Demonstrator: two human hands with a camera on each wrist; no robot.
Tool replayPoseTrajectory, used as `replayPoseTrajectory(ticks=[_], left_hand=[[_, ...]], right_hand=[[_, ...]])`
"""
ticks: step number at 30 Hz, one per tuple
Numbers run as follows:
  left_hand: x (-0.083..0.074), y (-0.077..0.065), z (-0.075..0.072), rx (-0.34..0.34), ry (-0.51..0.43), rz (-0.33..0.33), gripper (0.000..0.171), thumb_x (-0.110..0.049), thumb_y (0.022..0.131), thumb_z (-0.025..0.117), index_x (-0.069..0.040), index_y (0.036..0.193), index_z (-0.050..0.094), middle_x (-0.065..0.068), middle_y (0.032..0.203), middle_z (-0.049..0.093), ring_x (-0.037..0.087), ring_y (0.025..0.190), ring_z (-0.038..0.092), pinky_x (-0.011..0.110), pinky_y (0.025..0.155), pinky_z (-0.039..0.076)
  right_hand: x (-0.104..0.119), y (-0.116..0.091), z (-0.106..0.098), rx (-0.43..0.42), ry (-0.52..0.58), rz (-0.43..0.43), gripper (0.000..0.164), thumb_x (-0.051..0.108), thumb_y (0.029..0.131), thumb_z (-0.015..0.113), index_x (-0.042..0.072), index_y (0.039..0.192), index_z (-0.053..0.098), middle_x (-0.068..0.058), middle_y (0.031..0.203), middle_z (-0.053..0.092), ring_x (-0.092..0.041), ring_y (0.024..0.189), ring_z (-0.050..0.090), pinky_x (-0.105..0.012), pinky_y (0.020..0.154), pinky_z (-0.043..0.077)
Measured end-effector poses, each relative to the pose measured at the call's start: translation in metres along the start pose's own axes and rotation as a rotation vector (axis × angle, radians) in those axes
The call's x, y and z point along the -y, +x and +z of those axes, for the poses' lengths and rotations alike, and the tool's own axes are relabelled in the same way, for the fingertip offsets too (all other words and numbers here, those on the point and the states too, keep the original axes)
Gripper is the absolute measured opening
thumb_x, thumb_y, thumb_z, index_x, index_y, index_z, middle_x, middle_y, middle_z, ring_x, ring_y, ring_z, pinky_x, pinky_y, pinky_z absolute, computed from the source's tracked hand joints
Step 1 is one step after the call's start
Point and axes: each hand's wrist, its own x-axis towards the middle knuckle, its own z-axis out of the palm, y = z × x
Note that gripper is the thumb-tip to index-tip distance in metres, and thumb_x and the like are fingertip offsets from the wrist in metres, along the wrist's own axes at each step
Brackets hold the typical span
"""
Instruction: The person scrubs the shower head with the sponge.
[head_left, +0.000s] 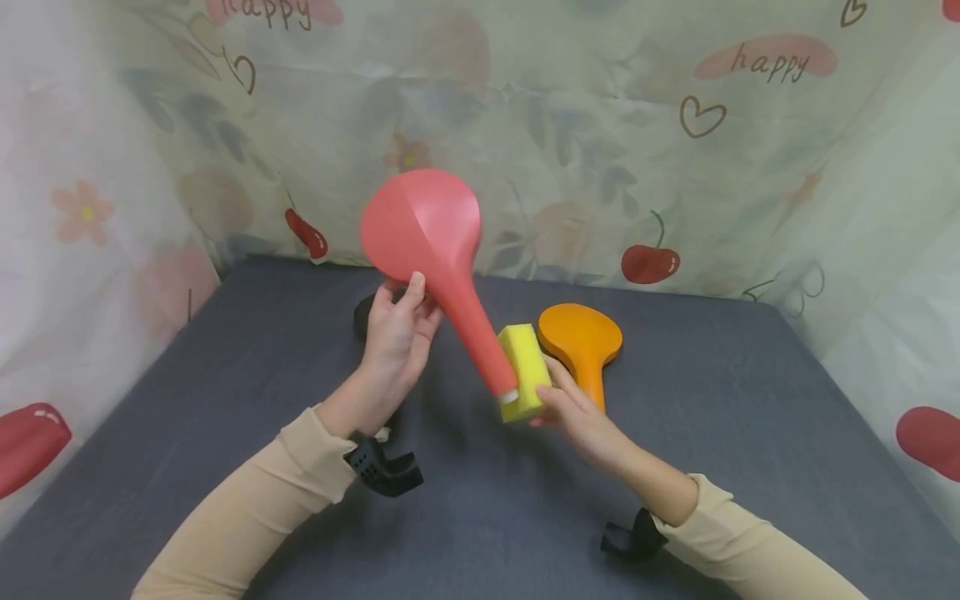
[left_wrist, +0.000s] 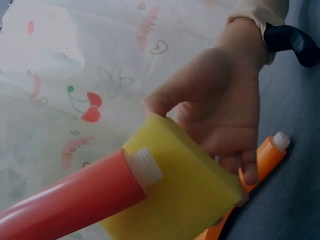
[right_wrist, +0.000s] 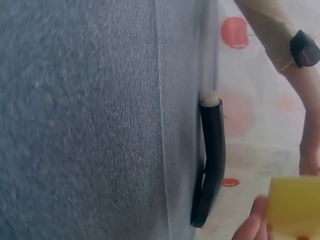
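Observation:
My left hand holds a red paddle by the lower edge of its broad round head, thumb on the face. The paddle is raised above the table, its long handle slanting down to the right. A white threaded tip sticks out of the handle's end. My right hand grips a yellow sponge between thumb and fingers. The sponge's broad face is right beside the handle's end. In the right wrist view, the sponge shows at the lower right with some fingertips.
An orange paddle lies on the dark grey table beyond my right hand. A black paddle with a pale tip lies on the left, mostly hidden behind my left hand in the head view. Printed cloth hangs round the table.

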Motion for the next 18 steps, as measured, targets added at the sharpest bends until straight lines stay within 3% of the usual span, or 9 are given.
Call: replayPoseTrajectory(ticks=[5,10,14,18], left_hand=[[-0.001,0.002,0.001,-0.018,-0.02,-0.007,0.012,-0.013,0.097,0.047,-0.015,0.106,0.039,-0.002,0.096,0.055,0.011,0.08,0.058,0.023,0.08,0.054],[-0.004,0.003,0.002,-0.026,-0.036,-0.006,0.014,-0.014,0.096,0.047,-0.015,0.107,0.038,0.0,0.099,0.052,0.012,0.082,0.057,0.022,0.081,0.054],[-0.005,0.004,0.003,-0.033,-0.038,0.009,0.014,-0.014,0.096,0.047,-0.015,0.106,0.037,0.0,0.1,0.052,0.012,0.081,0.057,0.023,0.081,0.054],[-0.005,0.006,0.002,-0.044,-0.037,0.012,0.015,-0.014,0.096,0.048,-0.016,0.106,0.037,0.0,0.1,0.053,0.012,0.08,0.059,0.023,0.079,0.054]], right_hand=[[-0.005,0.001,-0.001,0.157,0.193,0.048,0.05,0.025,0.1,0.028,0.005,0.142,0.008,0.003,0.111,0.051,-0.011,0.093,0.057,-0.029,0.085,0.043],[-0.007,-0.001,-0.001,0.232,0.239,0.078,0.049,0.025,0.1,0.027,0.007,0.142,0.007,0.004,0.11,0.052,-0.012,0.093,0.057,-0.028,0.083,0.045],[-0.003,-0.003,0.0,0.167,0.208,0.083,0.053,0.025,0.1,0.028,0.009,0.144,0.005,0.001,0.111,0.049,-0.015,0.092,0.054,-0.029,0.083,0.044],[0.005,-0.005,0.0,0.033,0.15,0.012,0.055,0.024,0.099,0.031,0.014,0.147,0.005,-0.004,0.119,0.043,-0.013,0.094,0.052,-0.027,0.084,0.043]])
